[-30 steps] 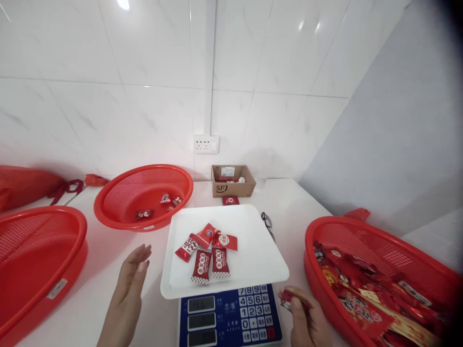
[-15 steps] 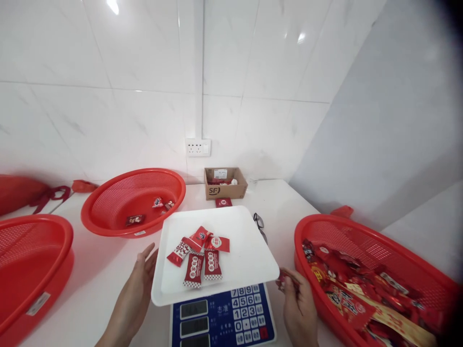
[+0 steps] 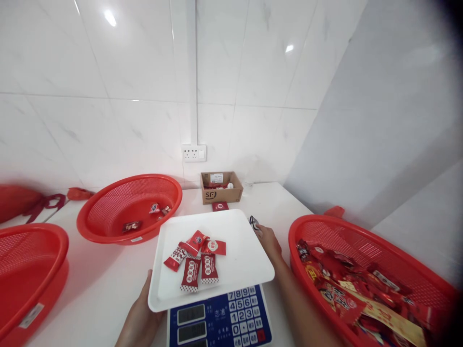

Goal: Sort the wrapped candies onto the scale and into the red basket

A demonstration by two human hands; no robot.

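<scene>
A white tray (image 3: 238,260) sits over a blue digital scale (image 3: 217,318) and holds several red candy packets (image 3: 191,271). My left hand (image 3: 142,311) is at the tray's lower left edge. One finger shows stretched upward; the tray hides the others. My right hand (image 3: 268,243) reaches past the tray's right side, its fingertips closed at a dark-framed pair of eyeglasses (image 3: 253,223) on the table. Most of its fingers are hidden, and no packet can be seen in it.
On the right a red basket (image 3: 300,231) holds many red packets. A red basket (image 3: 87,212) at back left has a few packets; another red basket (image 3: 54,284) stands at left. A cardboard box (image 3: 224,195) stands near the wall, a red packet (image 3: 220,206) before it.
My right hand has moved forward from the tray's right corner, where it held a dark red packet, to the eyeglasses. My left hand has come lower, partly under the tray's edge.
</scene>
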